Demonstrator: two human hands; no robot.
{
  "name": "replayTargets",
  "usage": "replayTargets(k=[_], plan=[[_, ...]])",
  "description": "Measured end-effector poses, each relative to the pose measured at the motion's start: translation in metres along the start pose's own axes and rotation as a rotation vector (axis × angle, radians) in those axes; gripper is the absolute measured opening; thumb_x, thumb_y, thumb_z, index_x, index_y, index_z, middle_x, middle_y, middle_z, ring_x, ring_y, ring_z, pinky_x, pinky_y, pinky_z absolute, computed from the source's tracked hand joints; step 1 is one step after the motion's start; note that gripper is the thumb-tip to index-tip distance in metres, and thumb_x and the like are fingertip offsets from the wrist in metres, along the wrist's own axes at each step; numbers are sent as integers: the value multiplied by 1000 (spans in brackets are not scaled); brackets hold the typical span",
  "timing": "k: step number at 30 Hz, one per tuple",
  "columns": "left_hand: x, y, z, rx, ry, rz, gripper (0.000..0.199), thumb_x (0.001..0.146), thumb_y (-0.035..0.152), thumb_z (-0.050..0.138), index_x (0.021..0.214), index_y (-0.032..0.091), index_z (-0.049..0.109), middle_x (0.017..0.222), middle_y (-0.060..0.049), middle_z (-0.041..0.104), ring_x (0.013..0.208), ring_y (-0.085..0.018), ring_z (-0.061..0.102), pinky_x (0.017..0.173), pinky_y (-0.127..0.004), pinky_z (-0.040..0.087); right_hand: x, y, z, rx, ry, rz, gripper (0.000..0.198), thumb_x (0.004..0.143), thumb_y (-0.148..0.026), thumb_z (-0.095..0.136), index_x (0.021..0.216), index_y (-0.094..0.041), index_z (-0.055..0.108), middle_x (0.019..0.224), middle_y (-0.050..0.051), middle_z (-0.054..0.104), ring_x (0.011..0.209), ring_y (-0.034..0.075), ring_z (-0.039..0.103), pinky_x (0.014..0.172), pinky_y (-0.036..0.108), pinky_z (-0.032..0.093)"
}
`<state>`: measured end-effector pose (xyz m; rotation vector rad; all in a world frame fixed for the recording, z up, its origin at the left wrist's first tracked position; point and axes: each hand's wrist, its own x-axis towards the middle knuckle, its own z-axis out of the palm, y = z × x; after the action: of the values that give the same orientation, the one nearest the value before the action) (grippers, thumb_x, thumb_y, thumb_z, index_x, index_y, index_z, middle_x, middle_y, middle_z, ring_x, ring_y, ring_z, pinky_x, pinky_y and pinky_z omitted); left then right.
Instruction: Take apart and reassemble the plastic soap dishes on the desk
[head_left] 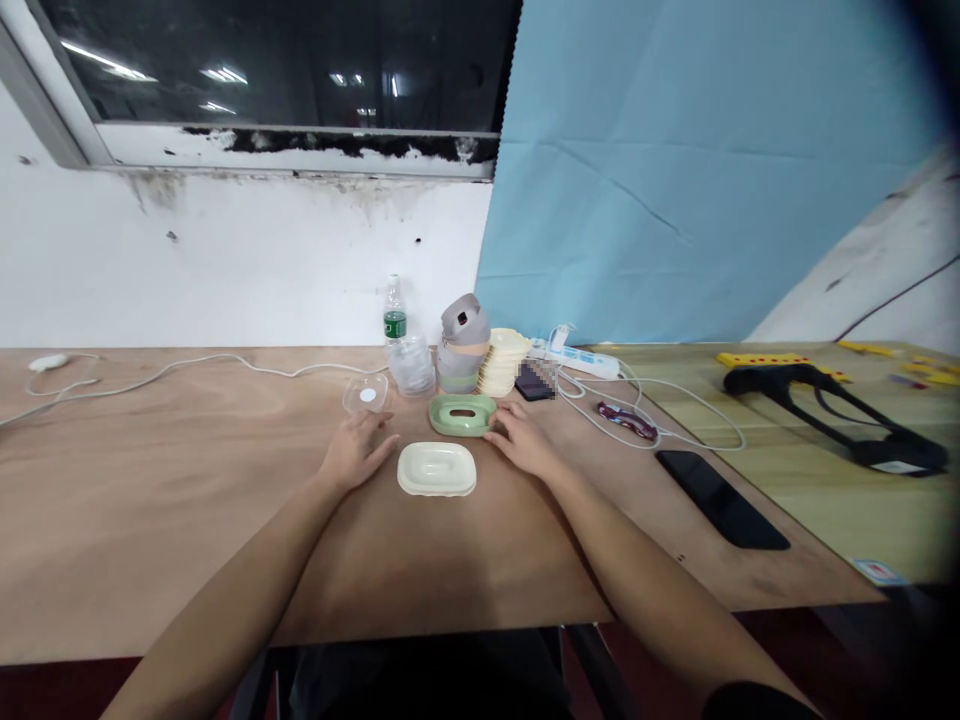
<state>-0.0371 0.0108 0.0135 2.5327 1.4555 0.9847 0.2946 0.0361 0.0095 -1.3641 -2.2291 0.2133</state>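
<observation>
On the desk (pixel 180 520) we rest our left hand (pixel 352 452), grip wide, and touch the right end of the pale-green oval plastic dish (pixel 459 428) with our right hand (pixel 523 442), hold unclear, the green label (pixel 394 324) on the far clear plastic bottle (pixel 394 294) unreadable.

This looks like a modest workshop or workroom: a bare wooden surface (pixel 187 500) carries a stack of cream trays (pixel 501 368) and a power strip (pixel 589 361), against a stained white wall (pixel 300 265) with flaking paint (pixel 330 146) beneath a dark window (pixel 300 50) reflecting ceiling lights (pixel 225 75).
</observation>
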Motion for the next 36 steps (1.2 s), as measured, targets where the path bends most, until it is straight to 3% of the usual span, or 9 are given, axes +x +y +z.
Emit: replayTargets(k=[6,10,15,18,19,22,25,29,36], plan=[[-1,6,-5,109,81,73,65,86,43,53,143,19,32,135,-16,47,121,-29,47,97,-42,41,-6,-57,-11,197,-74,-212,12,91,-27,48,100,-22,54,131,10,48,122,23,46,99,40,40],[-1,6,-7,125,42,129,54,86,37,52,137,21,43,134,-14,50,119,-29,50,96,-42,39,-11,-70,-10,262,-116,-240,15,91,-30,49,102,-23,56,134,9,49,121,23,49,99,40,40],[-1,16,-6,-6,40,-100,49,87,40,52,131,19,49,107,-10,67,100,-26,60,88,-37,42,-13,-69,-2,438,29,-49,44,86,-41,57,126,-23,48,123,10,59,106,23,59,91,38,45],[1,31,-5,-123,-16,-225,56,90,50,45,135,18,44,96,-8,70,83,-22,64,73,-30,45,-12,-69,3,547,119,131,34,86,-46,54,108,-21,57,95,6,67,81,20,63,72,31,48],[1,35,-5,-125,-54,-242,54,91,52,40,131,17,49,91,-8,70,79,-21,64,69,-29,44,-11,-69,4,563,133,175,31,85,-48,54,98,-20,58,83,4,66,72,18,61,65,29,47],[3,44,-4,16,-204,-257,57,94,54,26,90,16,69,72,-9,68,70,-21,63,64,-29,39,-11,-68,4,513,145,235,32,85,-49,51,72,-20,51,60,-1,54,56,13,49,53,25,37],[5,45,-1,185,-301,-274,67,95,53,22,61,16,66,63,-11,66,65,-22,62,62,-30,35,-10,-65,3,372,99,240,39,86,-47,47,59,-20,42,53,-3,45,54,12,43,52,25,30],[6,43,1,183,-320,-302,68,95,51,19,60,17,67,65,-11,68,64,-21,62,59,-29,32,-9,-65,4,204,29,244,41,88,-44,42,55,-20,39,53,-1,46,55,13,43,52,26,26],[6,41,1,169,-334,-338,69,95,50,19,59,16,66,65,-13,68,64,-22,62,57,-30,32,-9,-64,5,62,-53,212,43,92,-40,35,60,-19,53,64,4,62,59,15,50,54,27,23]])
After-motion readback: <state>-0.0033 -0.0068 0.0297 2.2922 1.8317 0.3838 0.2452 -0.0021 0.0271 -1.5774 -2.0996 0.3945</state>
